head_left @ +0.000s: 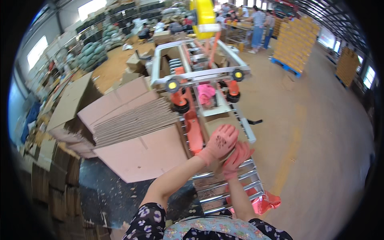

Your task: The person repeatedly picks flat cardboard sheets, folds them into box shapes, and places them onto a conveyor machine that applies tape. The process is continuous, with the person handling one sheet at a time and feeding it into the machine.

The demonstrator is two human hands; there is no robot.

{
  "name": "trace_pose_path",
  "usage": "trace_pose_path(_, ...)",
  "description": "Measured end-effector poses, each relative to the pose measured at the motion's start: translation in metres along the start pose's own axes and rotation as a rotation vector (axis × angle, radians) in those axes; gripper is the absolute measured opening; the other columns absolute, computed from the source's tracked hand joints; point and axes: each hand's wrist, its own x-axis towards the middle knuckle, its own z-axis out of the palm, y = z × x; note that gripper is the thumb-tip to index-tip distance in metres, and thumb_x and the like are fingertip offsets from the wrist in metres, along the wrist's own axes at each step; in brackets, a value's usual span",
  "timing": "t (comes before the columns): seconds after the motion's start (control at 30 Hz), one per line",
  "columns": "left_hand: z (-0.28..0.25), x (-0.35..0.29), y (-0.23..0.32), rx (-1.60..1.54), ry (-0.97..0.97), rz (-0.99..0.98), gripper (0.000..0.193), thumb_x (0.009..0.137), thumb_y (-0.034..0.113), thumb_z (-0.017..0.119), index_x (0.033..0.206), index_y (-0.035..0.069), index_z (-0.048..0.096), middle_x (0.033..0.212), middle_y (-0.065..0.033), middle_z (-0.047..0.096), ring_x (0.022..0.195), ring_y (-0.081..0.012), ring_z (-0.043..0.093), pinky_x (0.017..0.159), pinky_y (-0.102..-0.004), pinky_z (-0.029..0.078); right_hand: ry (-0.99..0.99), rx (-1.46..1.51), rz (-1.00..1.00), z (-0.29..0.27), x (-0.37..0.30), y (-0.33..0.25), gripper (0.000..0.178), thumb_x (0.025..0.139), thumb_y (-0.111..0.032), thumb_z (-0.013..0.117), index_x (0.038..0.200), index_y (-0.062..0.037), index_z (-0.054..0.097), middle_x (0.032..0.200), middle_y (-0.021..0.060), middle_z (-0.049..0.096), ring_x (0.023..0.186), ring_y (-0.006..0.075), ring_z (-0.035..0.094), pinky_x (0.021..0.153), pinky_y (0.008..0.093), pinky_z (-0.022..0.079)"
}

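Observation:
A brown cardboard box (pixel 214 125) sits on the metal roller conveyor (pixel 214 186), in front of a carton sealing machine (pixel 200 76). My left hand (pixel 222 141), in a pink glove, presses on the box's top with its fingers bent over it. Close beside it, my right hand (pixel 239 158), gloved alike, grips the near right part of the box. Both hands hide much of the box's near end, so I cannot tell how its flaps lie. Ahead of the box, a bright pink cloth (pixel 206 93) shows inside the machine's frame.
A stack of flattened cartons (pixel 140 128) leans left of the conveyor, near an open carton (pixel 76 106). A yellow tape reel (pixel 205 18) stands above the machine. A pallet of yellow boxes (pixel 296 46) and two standing people (pixel 259 30) are farther back. Green sacks (pixel 91 55) lie far left.

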Motion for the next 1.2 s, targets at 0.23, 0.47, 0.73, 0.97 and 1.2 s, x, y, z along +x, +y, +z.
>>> trace_pose_path(0.23, -0.103, -0.253, -0.058, 0.266, -0.03, -0.677, 0.021, 0.09, 0.015, 0.061, 0.109, 0.006, 0.061, 0.094, -0.0134, 0.064, 0.077, -0.0268, 0.062, 0.07, -0.037, 0.051, -0.541, 0.498, -0.635, 0.084, 0.041, -0.182, 0.058, 0.075, -0.022, 0.074, 0.129, -0.0093, 0.055, 0.129, 0.0104, 0.056, 0.126, 0.031, 0.046, 0.11, 0.0534, 0.027)
trace_pose_path(0.47, -0.267, -0.29, -0.046, 0.219, -0.04, -0.698, 0.046, 0.091, 0.025, 0.054, 0.13, 0.001, 0.051, 0.133, -0.0188, 0.051, 0.125, -0.0384, 0.044, 0.103, -0.0501, 0.036, -0.9, 0.851, -0.762, 0.087, 0.007, -0.237, 0.033, 0.073, -0.028, 0.069, 0.1, -0.0113, 0.059, 0.126, 0.0046, 0.058, 0.127, 0.0275, 0.046, 0.109, 0.0608, 0.024)
trace_pose_path(0.73, -0.256, -0.299, -0.056, 1.245, -0.207, -0.51, 0.059, 0.077, 0.066, 0.059, 0.077, 0.007, 0.055, 0.07, -0.0099, 0.056, 0.058, -0.0288, 0.055, 0.056, -0.0437, 0.04, -1.372, 1.299, -0.679, -0.103, 0.088, -0.156, 0.015, 0.079, -0.017, 0.062, 0.072, -0.0055, 0.055, 0.078, 0.0076, 0.057, 0.078, 0.0301, 0.057, 0.08, 0.0402, 0.044)
trace_pose_path(0.97, -0.231, -0.215, 0.114, 0.343, -0.804, -0.451, 0.016, 0.084, 0.027, 0.059, 0.096, 0.016, 0.063, 0.102, -0.0099, 0.066, 0.09, -0.0232, 0.066, 0.07, -0.0411, 0.052, -2.16, 0.995, -0.185, -0.099, 0.065, -0.216, 0.03, 0.089, -0.032, 0.058, 0.099, -0.0043, 0.067, 0.083, 0.0088, 0.067, 0.079, 0.0209, 0.062, 0.073, 0.0343, 0.049)
trace_pose_path(1.2, -0.256, -0.221, 0.115, 0.005, -0.49, -0.374, 0.045, 0.087, 0.029, 0.057, 0.125, 0.004, 0.057, 0.127, -0.0191, 0.055, 0.119, -0.0341, 0.052, 0.098, -0.0471, 0.042, -0.55, 0.528, -0.895, -0.081, 0.021, -0.163, 0.024, 0.086, -0.021, 0.06, 0.106, -0.0067, 0.06, 0.112, 0.0065, 0.061, 0.108, 0.0251, 0.058, 0.083, 0.0452, 0.045)
